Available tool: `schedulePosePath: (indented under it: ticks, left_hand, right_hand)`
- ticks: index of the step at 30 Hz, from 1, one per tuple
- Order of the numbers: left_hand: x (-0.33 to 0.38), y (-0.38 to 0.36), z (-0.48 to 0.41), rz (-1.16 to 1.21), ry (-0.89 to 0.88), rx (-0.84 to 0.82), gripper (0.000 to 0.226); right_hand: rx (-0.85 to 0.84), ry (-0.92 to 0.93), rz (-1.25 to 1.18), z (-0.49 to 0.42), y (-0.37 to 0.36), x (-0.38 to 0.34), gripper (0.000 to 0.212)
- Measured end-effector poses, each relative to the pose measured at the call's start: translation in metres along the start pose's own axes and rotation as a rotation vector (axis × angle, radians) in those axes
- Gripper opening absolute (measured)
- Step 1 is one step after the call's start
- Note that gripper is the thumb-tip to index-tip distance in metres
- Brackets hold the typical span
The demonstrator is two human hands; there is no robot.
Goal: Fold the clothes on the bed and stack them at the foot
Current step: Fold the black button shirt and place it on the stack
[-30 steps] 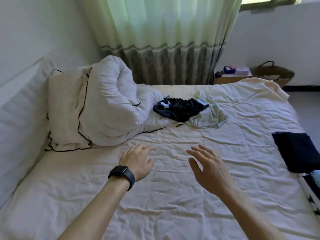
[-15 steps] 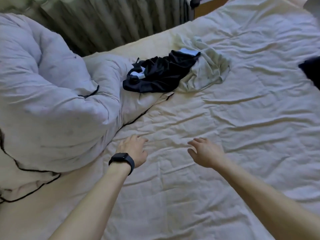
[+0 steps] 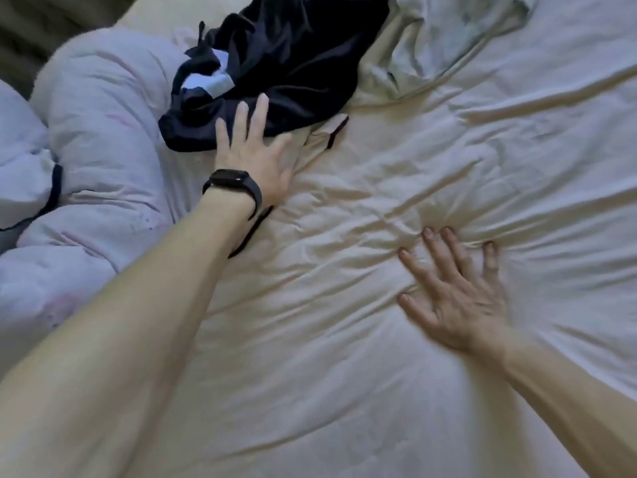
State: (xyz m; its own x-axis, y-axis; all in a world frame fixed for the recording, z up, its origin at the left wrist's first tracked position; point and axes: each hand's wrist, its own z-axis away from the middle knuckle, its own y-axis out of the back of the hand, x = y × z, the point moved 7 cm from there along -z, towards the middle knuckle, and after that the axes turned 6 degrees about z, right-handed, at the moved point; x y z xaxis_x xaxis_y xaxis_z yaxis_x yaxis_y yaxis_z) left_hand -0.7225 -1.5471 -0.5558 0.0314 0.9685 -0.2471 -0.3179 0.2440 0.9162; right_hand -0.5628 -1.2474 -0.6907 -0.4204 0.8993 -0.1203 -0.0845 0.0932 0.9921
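two hands [image 3: 255,157] [image 3: 454,305], two garments [image 3: 296,60] [image 3: 448,32], one duvet [image 3: 103,139], one sheet [image 3: 362,357], one watch [image 3: 231,178]

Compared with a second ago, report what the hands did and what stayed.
The left hand reached forward; its straight fingers now touch the crumpled black garment, gripping nothing. The right hand came down flat on the cream bedsheet. That garment and the pale grey-green cloth beside it stayed put.

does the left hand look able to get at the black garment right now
Probably yes: the left hand is open, its fingertips at the near edge of the black garment, and nothing lies between them.
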Motion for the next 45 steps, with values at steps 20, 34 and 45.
schedulePosePath:
  ticks: [20, 34, 45]
  left_hand:
    - [0.137, 0.085, 0.227, 1.080, 0.332, -0.375, 0.021]
    - [0.107, 0.292, 0.537, 2.384, 0.458, 0.113, 0.014]
    - [-0.036, 0.370, 0.700, 1.861, 0.452, 0.524, 0.028]
  right_hand:
    - [-0.908, -0.131, -0.476, -0.005, 0.097, -0.002, 0.094]
    - [0.102, -0.171, -0.739, 0.271, 0.446, -0.068, 0.026]
    - [0.382, 0.023, -0.648, 0.308, 0.759, -0.110, 0.008]
